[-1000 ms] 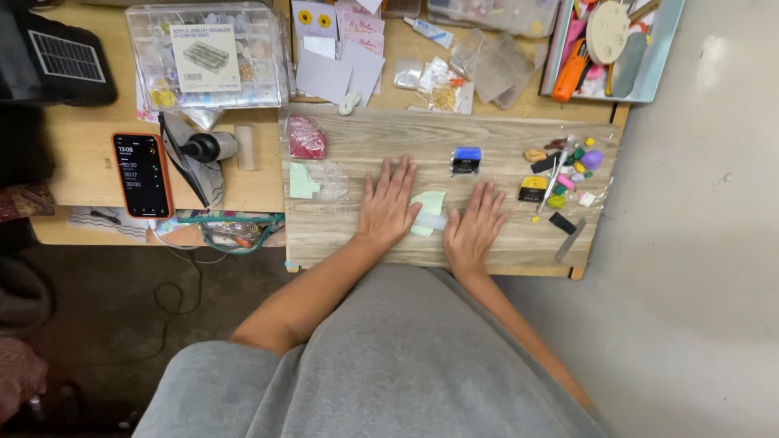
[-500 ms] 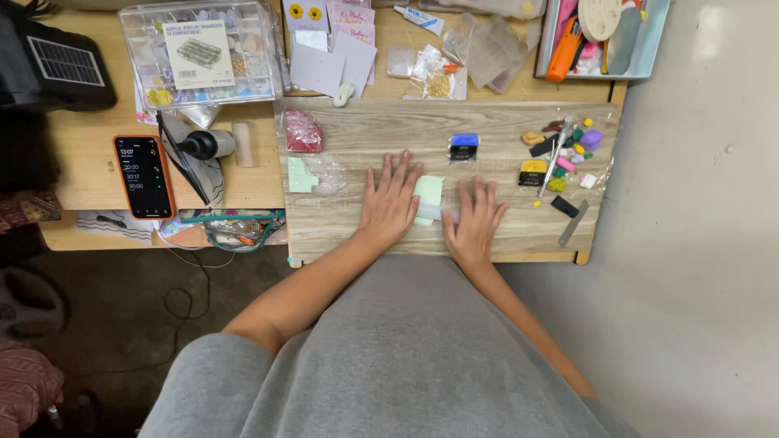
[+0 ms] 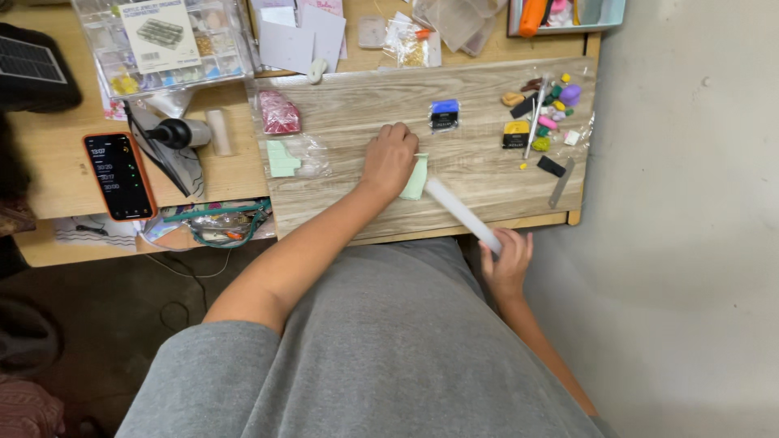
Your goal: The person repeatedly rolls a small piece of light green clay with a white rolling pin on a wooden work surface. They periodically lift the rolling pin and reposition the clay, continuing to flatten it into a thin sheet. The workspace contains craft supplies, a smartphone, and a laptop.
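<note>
From the head camera I see my left hand [image 3: 390, 159] pressed fingers-down on a pale green slab [image 3: 415, 178] lying on the wooden board [image 3: 471, 89], covering its left part; my right hand [image 3: 507, 261] sits off the board's near edge over my lap, closed around the lower end of a white rod [image 3: 461, 214], whose far end reaches up to just beside the slab; further right on the board lie small coloured lumps [image 3: 550, 109] and a metal tool [image 3: 535, 115]; left of my hand a bag with a green piece [image 3: 286, 157] and a pink packet [image 3: 278, 112]; a phone [image 3: 118, 175] rests on the desk well to the left.
</note>
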